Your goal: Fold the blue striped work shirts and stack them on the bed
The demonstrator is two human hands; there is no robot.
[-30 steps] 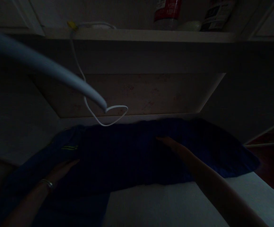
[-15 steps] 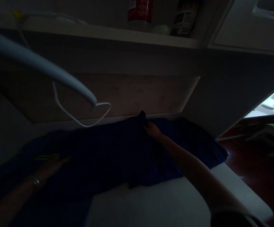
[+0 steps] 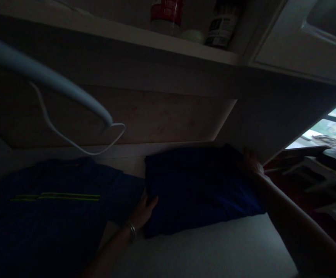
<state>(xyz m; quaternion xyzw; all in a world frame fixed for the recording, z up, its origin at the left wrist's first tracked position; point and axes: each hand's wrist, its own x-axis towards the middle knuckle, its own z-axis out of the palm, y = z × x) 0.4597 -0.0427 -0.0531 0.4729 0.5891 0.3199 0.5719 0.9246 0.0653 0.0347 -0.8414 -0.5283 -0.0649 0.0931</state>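
A dark blue cloth garment (image 3: 196,189), folded into a rough rectangle, lies on the white surface; its exact kind is too dark to tell. My left hand (image 3: 144,211) is closed at its left edge, the thumb over the cloth and the other fingers mostly hidden. At the upper right corner, my right hand (image 3: 251,164) has its fingers curled on the fabric, partly lost in shadow. To the left a blue T-shirt (image 3: 66,177) with yellow-green stripes lies spread out, one sleeve reaching toward my left hand.
A pale rod (image 3: 69,90) with a thin white cord (image 3: 77,148) hangs in front at the upper left. Above runs a shelf (image 3: 121,34) with a red-labelled container (image 3: 168,15) and a dark labelled jar (image 3: 221,29). The white surface (image 3: 202,251) extends nearer me.
Both hands have moved right. The dark blue garment has shifted off the striped T-shirt, which now shows, and it lies in a more compact rectangle. The view has tilted slightly.
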